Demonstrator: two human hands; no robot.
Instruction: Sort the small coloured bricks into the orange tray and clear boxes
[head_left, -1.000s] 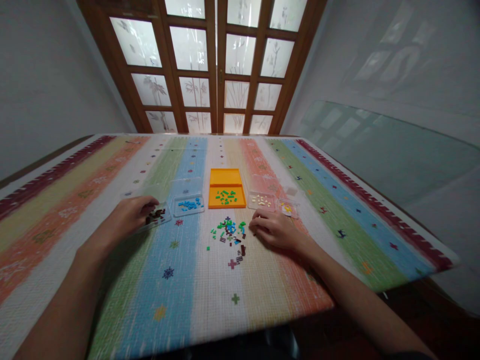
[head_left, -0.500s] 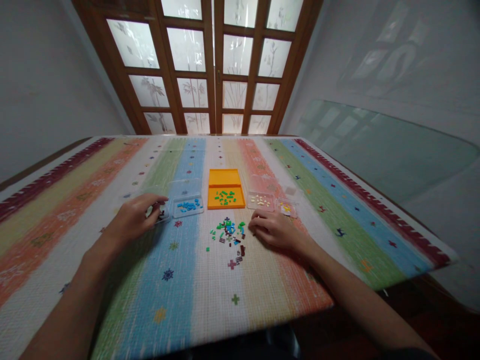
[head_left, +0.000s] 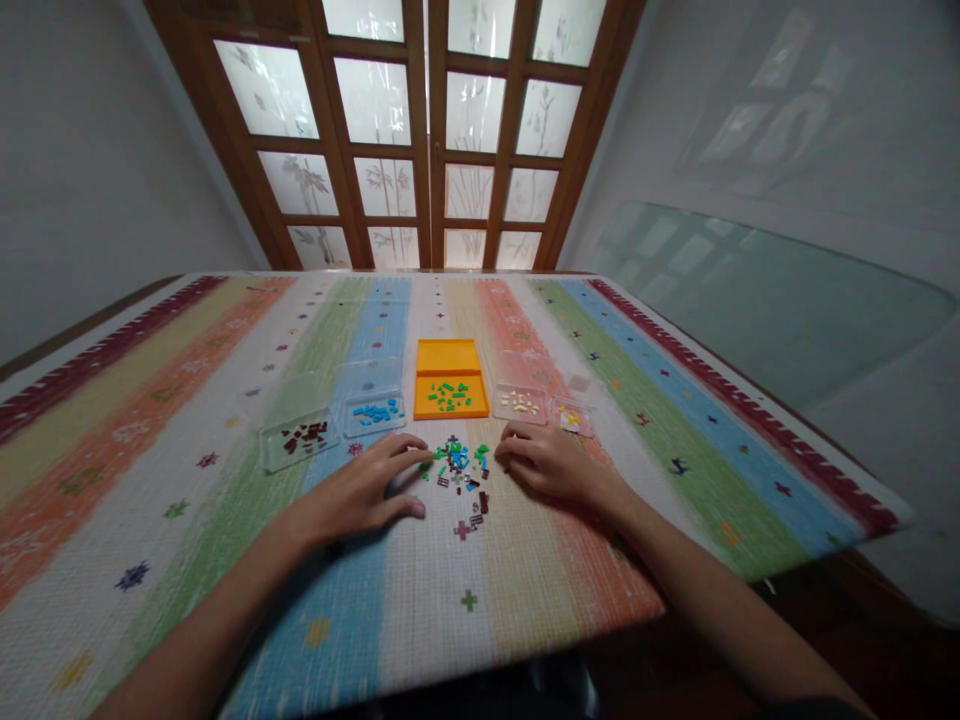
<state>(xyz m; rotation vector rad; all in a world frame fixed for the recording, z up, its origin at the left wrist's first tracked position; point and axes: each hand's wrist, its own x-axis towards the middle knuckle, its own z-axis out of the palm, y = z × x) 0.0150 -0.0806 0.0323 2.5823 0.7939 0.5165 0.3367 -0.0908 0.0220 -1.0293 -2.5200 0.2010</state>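
Note:
A loose pile of tiny toy building bricks (head_left: 456,456), in green, blue and dark brown, lies on the striped tablecloth (head_left: 435,600). My left hand (head_left: 367,488) reaches in from the left with thumb and fingers apart, its fingertips at the pile's left edge beside some green bricks. On the pile's other side, my right hand (head_left: 547,460) rests on the cloth with its fingers curled in. Whatever those fingers may hold is hidden. Several dark brown bricks (head_left: 484,502) trail from the pile toward me.
Behind the pile stands an open orange case (head_left: 452,412) with green bricks. Left of it are clear boxes of blue bricks (head_left: 379,411) and brown bricks (head_left: 305,437); on the right, clear boxes of cream pieces (head_left: 520,402) and yellow pieces (head_left: 570,416).
My left hand has moved right, from over the box of brown bricks to the pile, and its fingers have spread. A green brick left of the pile is no longer visible. My right hand stays put.

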